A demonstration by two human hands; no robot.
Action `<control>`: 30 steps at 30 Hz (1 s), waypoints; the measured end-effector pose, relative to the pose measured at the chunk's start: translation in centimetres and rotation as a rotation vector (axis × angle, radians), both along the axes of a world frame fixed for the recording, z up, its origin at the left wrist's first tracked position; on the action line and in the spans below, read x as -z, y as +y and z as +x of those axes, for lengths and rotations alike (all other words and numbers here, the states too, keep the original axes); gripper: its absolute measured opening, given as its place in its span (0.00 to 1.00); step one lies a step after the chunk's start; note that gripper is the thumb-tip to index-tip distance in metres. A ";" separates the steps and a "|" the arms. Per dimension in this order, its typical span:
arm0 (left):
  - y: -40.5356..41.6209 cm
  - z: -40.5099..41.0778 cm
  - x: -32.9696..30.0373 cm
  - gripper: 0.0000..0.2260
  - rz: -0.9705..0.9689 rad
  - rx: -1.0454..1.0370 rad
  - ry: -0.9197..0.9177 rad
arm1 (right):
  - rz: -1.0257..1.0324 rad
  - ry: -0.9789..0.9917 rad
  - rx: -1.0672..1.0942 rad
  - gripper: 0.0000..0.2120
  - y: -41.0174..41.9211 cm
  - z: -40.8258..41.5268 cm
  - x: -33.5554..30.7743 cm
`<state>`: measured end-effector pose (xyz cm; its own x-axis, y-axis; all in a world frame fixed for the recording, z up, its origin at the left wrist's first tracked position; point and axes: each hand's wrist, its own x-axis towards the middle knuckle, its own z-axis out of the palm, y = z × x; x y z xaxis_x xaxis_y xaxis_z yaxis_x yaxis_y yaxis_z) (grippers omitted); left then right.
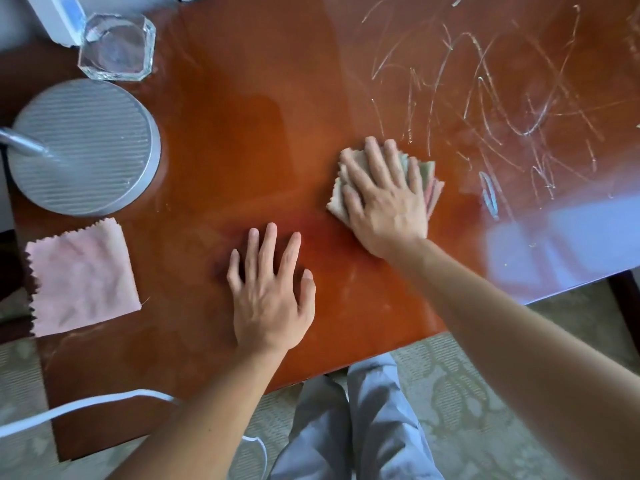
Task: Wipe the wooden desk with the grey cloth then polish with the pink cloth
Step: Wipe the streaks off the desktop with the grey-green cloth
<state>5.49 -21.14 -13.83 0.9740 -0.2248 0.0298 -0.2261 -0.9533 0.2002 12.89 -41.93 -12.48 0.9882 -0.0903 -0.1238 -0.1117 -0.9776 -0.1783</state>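
Observation:
My right hand (382, 192) lies flat with straight fingers on a folded greyish cloth (337, 204) in the middle of the glossy wooden desk (242, 133), pressing it down. The cloth's folded edges show pale green and pink tints at its right side. My left hand (272, 289) rests flat and spread on the bare wood nearer the front edge, holding nothing. A pink cloth (83, 277) with zigzag edges lies folded square at the desk's left side. White scribble marks (502, 98) cover the desk's right part, just past the grey cloth.
A round grey lamp base (90, 147) with a metal stem stands at the left. Behind it sit a clear glass dish (116, 46) and a white box (57, 15). A white cable (79, 408) crosses the front left corner. Carpet and my legs lie below the desk's edge.

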 end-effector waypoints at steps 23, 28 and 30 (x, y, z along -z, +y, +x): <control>0.0 0.1 0.1 0.25 0.036 0.006 -0.010 | 0.056 0.010 -0.313 0.26 3.4 -5.5 0.7; -1.7 2.0 -1.4 0.22 0.015 -0.040 -0.028 | 0.026 0.050 -0.423 0.27 -2.0 -2.4 0.5; -3.4 4.2 -2.1 0.23 -0.006 -0.011 -0.009 | 0.001 0.054 -0.342 0.27 -5.0 1.6 0.3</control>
